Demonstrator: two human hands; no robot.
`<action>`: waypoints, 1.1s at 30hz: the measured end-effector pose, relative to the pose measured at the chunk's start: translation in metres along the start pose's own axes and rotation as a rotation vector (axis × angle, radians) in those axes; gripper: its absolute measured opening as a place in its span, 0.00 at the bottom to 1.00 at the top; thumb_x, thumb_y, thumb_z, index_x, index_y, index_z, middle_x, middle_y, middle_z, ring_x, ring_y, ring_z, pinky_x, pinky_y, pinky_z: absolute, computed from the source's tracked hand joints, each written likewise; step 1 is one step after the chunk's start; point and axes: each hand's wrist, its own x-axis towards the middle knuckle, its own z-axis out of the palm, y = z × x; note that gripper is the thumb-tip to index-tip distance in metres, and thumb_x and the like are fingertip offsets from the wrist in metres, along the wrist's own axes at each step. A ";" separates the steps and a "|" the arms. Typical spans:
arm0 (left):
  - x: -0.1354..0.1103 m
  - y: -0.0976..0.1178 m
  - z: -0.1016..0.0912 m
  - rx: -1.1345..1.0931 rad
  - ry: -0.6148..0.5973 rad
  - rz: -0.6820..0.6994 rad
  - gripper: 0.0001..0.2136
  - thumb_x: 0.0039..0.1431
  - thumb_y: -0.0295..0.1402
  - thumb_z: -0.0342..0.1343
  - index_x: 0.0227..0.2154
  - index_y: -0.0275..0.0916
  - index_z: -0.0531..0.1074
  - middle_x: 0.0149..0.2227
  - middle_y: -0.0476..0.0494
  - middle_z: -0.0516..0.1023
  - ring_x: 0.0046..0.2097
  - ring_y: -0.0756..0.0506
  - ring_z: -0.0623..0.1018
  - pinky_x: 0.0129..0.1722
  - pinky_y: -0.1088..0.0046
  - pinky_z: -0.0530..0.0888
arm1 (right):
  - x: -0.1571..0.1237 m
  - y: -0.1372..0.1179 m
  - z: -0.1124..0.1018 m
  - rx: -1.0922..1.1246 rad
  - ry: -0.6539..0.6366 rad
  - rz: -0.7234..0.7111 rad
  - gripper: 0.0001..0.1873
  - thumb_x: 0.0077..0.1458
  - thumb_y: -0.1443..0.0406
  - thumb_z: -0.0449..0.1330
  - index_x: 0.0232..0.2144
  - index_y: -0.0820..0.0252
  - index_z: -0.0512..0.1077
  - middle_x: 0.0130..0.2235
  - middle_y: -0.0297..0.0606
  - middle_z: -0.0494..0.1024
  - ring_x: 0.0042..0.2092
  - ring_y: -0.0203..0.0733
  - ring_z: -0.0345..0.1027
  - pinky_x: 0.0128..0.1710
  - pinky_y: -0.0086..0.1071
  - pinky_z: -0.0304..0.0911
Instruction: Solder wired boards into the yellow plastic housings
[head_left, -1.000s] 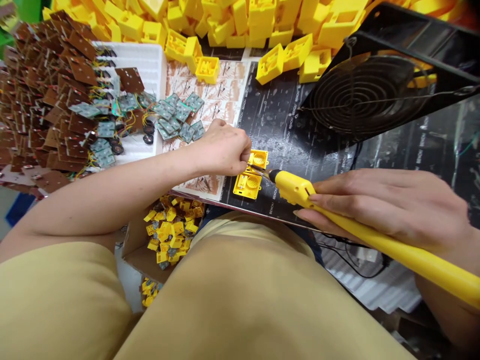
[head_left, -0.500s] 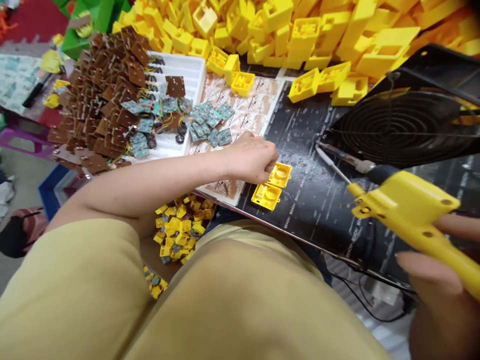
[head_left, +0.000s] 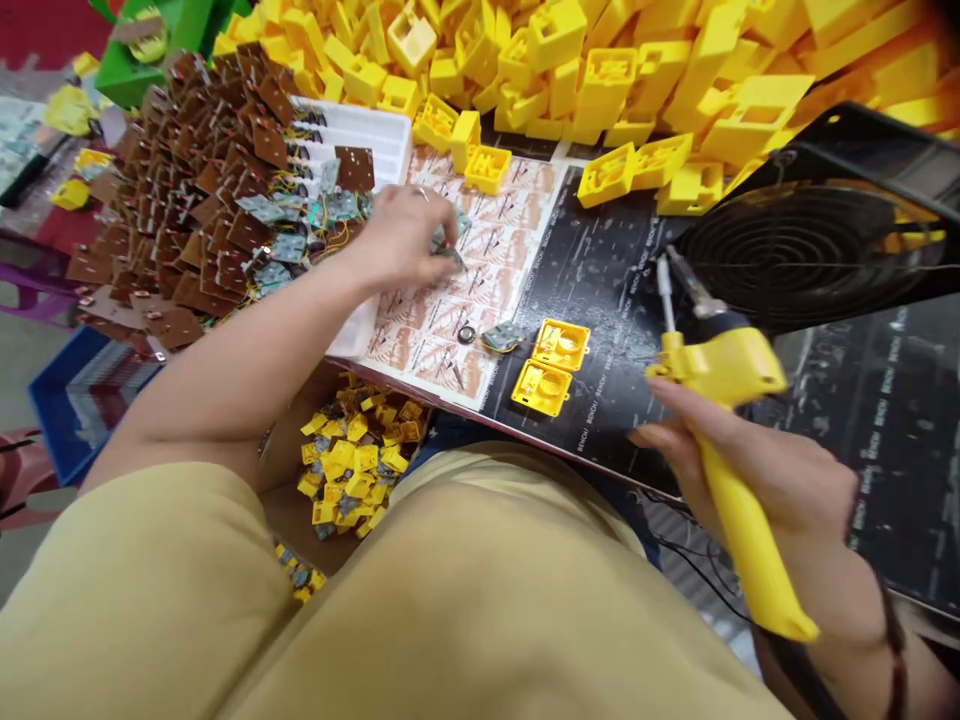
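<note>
My left hand (head_left: 405, 235) reaches over the small grey-green circuit boards (head_left: 450, 245) beside the white tray (head_left: 375, 150); its fingers are curled over them and blurred by motion. My right hand (head_left: 739, 470) grips a yellow soldering iron (head_left: 724, 440), tip pointing up and away over the black mat (head_left: 600, 270). Two open yellow plastic housings (head_left: 551, 365) lie on the mat near the table's front edge. Just left of them lie a small circuit board (head_left: 504, 336) and a black round part (head_left: 466, 333).
A heap of yellow plastic shells (head_left: 600, 60) fills the back. Brown circuit boards (head_left: 195, 200) pile up at the left. A black fan (head_left: 810, 250) stands at the right. A box of small yellow parts (head_left: 352, 465) sits below the table edge by my knees.
My left hand has left the two yellow housings and moved up-left to the grey-green boards. A small board and round part now lie beside the housings. The soldering iron swung upright.
</note>
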 end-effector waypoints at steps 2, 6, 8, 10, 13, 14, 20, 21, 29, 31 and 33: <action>0.001 -0.002 -0.010 -0.195 0.135 -0.063 0.14 0.49 0.43 0.71 0.33 0.42 0.76 0.41 0.49 0.82 0.47 0.41 0.76 0.53 0.54 0.71 | 0.010 -0.005 0.010 0.004 -0.017 -0.101 0.18 0.63 0.68 0.66 0.54 0.51 0.73 0.33 0.31 0.82 0.27 0.36 0.75 0.27 0.28 0.67; 0.011 0.002 -0.025 -0.611 0.363 -0.067 0.20 0.48 0.54 0.71 0.37 0.51 0.74 0.28 0.56 0.78 0.32 0.51 0.71 0.35 0.62 0.71 | 0.017 -0.009 0.041 -0.007 -0.023 -0.216 0.17 0.61 0.57 0.68 0.50 0.54 0.72 0.38 0.37 0.83 0.37 0.44 0.78 0.37 0.37 0.73; 0.019 0.005 -0.027 -0.681 0.461 0.006 0.21 0.48 0.55 0.71 0.39 0.51 0.76 0.27 0.54 0.76 0.31 0.50 0.71 0.34 0.62 0.70 | 0.019 -0.009 0.055 -0.042 -0.025 -0.224 0.14 0.63 0.59 0.67 0.50 0.52 0.73 0.36 0.35 0.82 0.39 0.47 0.78 0.38 0.40 0.72; 0.025 0.009 -0.029 -0.744 0.508 0.102 0.24 0.46 0.57 0.71 0.39 0.46 0.78 0.29 0.52 0.76 0.31 0.50 0.73 0.36 0.64 0.72 | 0.021 -0.009 0.061 -0.063 -0.016 -0.202 0.16 0.63 0.60 0.66 0.52 0.52 0.72 0.36 0.35 0.81 0.39 0.49 0.77 0.38 0.41 0.72; 0.024 0.025 -0.035 -0.832 0.418 0.254 0.23 0.49 0.54 0.72 0.39 0.41 0.79 0.33 0.52 0.79 0.34 0.52 0.76 0.41 0.66 0.78 | 0.027 -0.009 0.055 -0.013 0.027 -0.151 0.23 0.61 0.57 0.69 0.55 0.54 0.71 0.40 0.39 0.82 0.41 0.50 0.78 0.39 0.42 0.74; 0.020 0.033 -0.037 -0.830 0.348 0.286 0.21 0.52 0.51 0.72 0.40 0.41 0.78 0.33 0.51 0.81 0.35 0.52 0.78 0.42 0.66 0.79 | 0.031 -0.010 0.050 0.018 0.046 -0.125 0.23 0.60 0.59 0.69 0.56 0.53 0.70 0.43 0.39 0.82 0.43 0.50 0.79 0.40 0.41 0.75; -0.010 0.095 -0.025 -0.411 -0.156 0.327 0.05 0.54 0.31 0.67 0.30 0.39 0.76 0.29 0.51 0.81 0.35 0.46 0.82 0.36 0.68 0.75 | 0.059 -0.020 0.044 0.152 0.156 0.041 0.27 0.58 0.63 0.71 0.56 0.49 0.66 0.54 0.41 0.80 0.48 0.47 0.80 0.48 0.38 0.78; -0.013 0.101 -0.020 -0.352 -0.200 0.371 0.03 0.54 0.29 0.65 0.29 0.40 0.76 0.29 0.52 0.81 0.35 0.46 0.82 0.38 0.68 0.75 | 0.063 -0.021 0.047 0.161 0.150 0.045 0.25 0.59 0.62 0.70 0.55 0.50 0.66 0.50 0.39 0.82 0.45 0.46 0.81 0.43 0.36 0.79; -0.062 0.067 0.017 -0.496 0.271 0.051 0.12 0.70 0.40 0.53 0.41 0.43 0.81 0.44 0.44 0.85 0.47 0.45 0.81 0.49 0.66 0.77 | 0.060 -0.023 0.069 0.330 0.140 0.195 0.20 0.61 0.64 0.67 0.51 0.51 0.64 0.37 0.32 0.82 0.35 0.42 0.80 0.36 0.34 0.79; -0.076 0.055 0.030 -0.494 0.290 -0.001 0.13 0.70 0.43 0.53 0.39 0.43 0.81 0.42 0.44 0.85 0.46 0.45 0.81 0.49 0.65 0.77 | 0.057 -0.027 0.071 0.342 0.196 0.215 0.20 0.61 0.64 0.67 0.51 0.49 0.64 0.37 0.33 0.81 0.36 0.43 0.80 0.36 0.36 0.80; -0.085 0.054 0.045 -0.503 0.247 0.020 0.14 0.69 0.43 0.55 0.39 0.42 0.81 0.43 0.43 0.84 0.46 0.45 0.81 0.51 0.64 0.76 | 0.055 -0.032 0.074 0.354 0.242 0.217 0.21 0.60 0.65 0.68 0.50 0.48 0.64 0.38 0.33 0.80 0.36 0.44 0.80 0.36 0.36 0.81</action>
